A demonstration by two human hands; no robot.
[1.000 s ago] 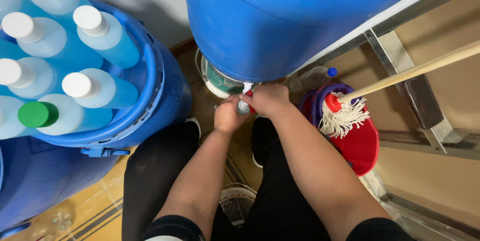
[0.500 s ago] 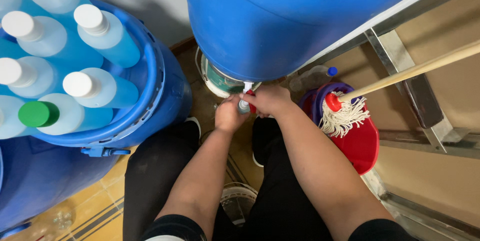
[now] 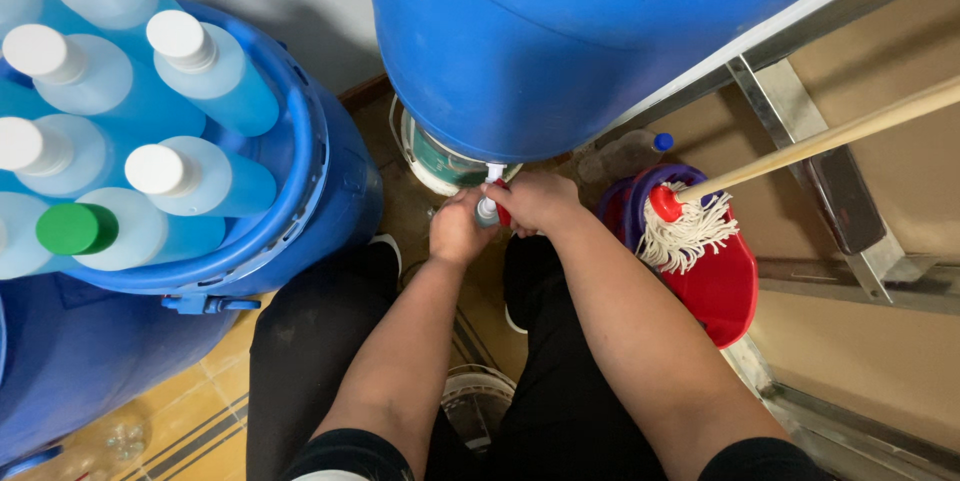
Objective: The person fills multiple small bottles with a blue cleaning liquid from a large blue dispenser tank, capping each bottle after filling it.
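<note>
A large blue drum [image 3: 590,31] fills the top of the view, with a small white and red tap [image 3: 493,181] at its lower edge. My right hand [image 3: 540,201] is closed on the red part of the tap. Just below the spout, my left hand [image 3: 455,231] grips a small bottle [image 3: 486,209], of which only the neck shows. The bottle's body is hidden inside my fist. Both forearms reach up from the bottom of the frame.
A blue barrel [image 3: 300,191] at left holds several light blue bottles with white caps and one with a green cap [image 3: 75,229]. A red mop bucket [image 3: 715,276] with a mop stands at right. A white pail [image 3: 435,161] sits under the drum, a metal frame [image 3: 820,181] at right.
Both hands have stayed at the tap; my right hand has shifted slightly on it. Nothing else has moved.
</note>
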